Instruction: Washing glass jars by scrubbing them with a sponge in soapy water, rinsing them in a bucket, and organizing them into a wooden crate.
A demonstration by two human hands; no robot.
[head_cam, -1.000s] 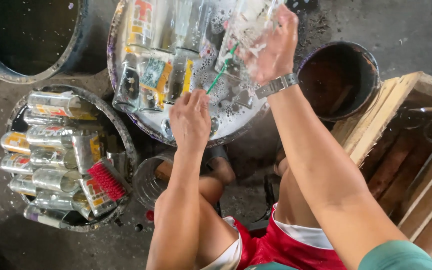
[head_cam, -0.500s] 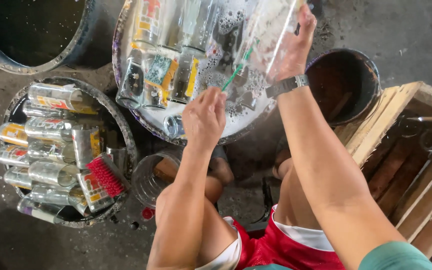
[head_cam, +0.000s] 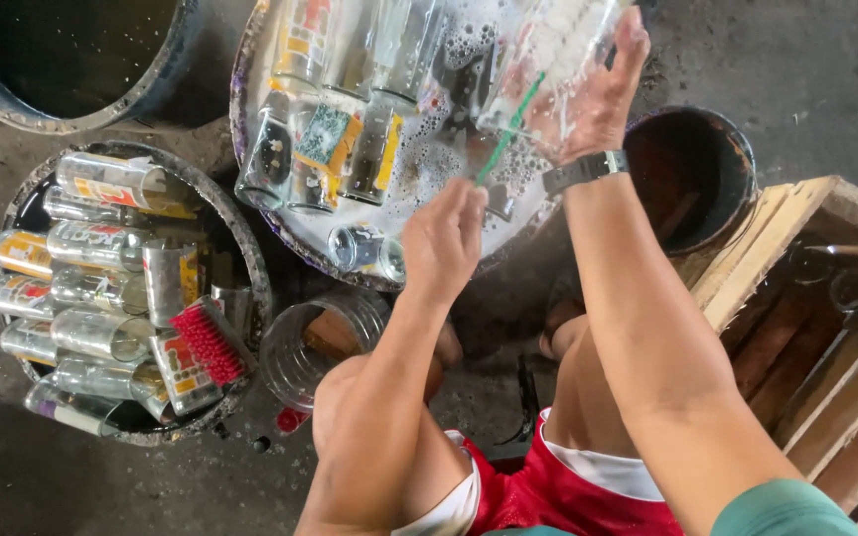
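Raised higher since earlier: clear glass bottle [head_cam: 548, 60], clamped in right hand [head_cam: 593, 104]; left hand [head_cam: 444, 238] pinching green-handled bottle brush [head_cam: 506, 134], scrubbing under way.

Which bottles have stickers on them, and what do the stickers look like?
Bottles in the soapy basin: clear glass, lying flat; yellow, red and green labels.
Bottles in the left tub: clear glass, stacked sideways; yellow and red labels.
Bottle in the right hand: clear, foamy, no label seen.

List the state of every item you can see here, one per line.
Right hand: grips clear bottle, tilted, brush inside.
Left hand: holds green brush handle.
Soapy basin: foamy, bottles soaking.
Left tub: packed with lying bottles.
Red brush: resting on them.
Glass jar: upright, open.
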